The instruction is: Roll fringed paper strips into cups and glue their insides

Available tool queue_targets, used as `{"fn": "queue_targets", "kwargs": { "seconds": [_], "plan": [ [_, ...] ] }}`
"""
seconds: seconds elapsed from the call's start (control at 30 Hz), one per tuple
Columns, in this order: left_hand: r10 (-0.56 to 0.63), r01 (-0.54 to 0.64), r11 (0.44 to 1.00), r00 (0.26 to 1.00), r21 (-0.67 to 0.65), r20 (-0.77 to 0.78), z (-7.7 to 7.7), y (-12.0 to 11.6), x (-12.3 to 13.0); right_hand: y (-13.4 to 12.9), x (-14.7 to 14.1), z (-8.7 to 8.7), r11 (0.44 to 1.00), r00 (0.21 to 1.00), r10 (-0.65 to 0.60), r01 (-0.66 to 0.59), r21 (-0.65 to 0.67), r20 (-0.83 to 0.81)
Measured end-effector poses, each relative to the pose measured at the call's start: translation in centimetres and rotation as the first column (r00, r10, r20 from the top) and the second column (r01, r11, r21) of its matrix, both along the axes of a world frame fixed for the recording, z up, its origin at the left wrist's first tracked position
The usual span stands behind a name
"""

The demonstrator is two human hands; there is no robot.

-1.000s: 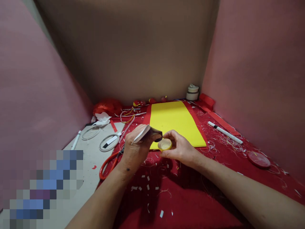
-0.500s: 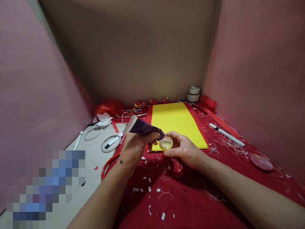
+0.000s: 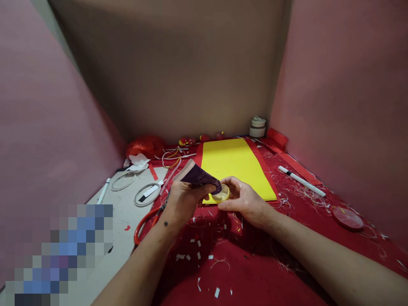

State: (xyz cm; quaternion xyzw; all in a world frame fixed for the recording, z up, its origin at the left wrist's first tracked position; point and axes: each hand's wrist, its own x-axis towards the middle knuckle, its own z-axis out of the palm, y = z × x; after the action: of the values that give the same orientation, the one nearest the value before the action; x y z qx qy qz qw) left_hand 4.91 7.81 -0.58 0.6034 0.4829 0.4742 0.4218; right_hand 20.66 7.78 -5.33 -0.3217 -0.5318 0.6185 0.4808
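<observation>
My left hand (image 3: 188,197) is closed round a dark purple squeeze tube (image 3: 200,175) with a pale flat end. The tube slants down to the right, its lower end at the rim of a small round yellow-edged cup (image 3: 222,194). Fingers and thumb of my right hand (image 3: 244,197) hold that cup from its right side. Something pale shows inside the cup; I cannot tell what it is. Behind both hands lies a stack of yellow sheets (image 3: 236,165) with red edges.
Red-handled scissors (image 3: 143,225) lie left of my left forearm. White-grey rings (image 3: 147,195) rest on the grey board (image 3: 121,229). On the right are a white stick (image 3: 301,181), loose threads and a round pinkish disc (image 3: 347,218). Paper scraps dot the red cloth (image 3: 191,284).
The tube's flat end has swung up and to the right, so the tube stands steeper over the cup. My left hand has shifted slightly right; my right hand stays nearly in place.
</observation>
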Motion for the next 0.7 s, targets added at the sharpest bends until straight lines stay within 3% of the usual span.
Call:
{"fn": "queue_targets", "kwargs": {
  "seconds": [0.43,0.7],
  "plan": [
    [0.053,-0.037,0.978,0.996,0.205,-0.075,-0.8,-0.22,-0.04,-0.13,-0.04,0.03,1.0,0.999,0.026,-0.026,0.008,0.043],
    [0.045,-0.026,0.973,0.996,0.228,-0.078,-0.69,-0.5,0.19,-0.3,-0.01,0.36,0.999,0.998,0.049,-0.049,-0.003,0.039]
  ]
}}
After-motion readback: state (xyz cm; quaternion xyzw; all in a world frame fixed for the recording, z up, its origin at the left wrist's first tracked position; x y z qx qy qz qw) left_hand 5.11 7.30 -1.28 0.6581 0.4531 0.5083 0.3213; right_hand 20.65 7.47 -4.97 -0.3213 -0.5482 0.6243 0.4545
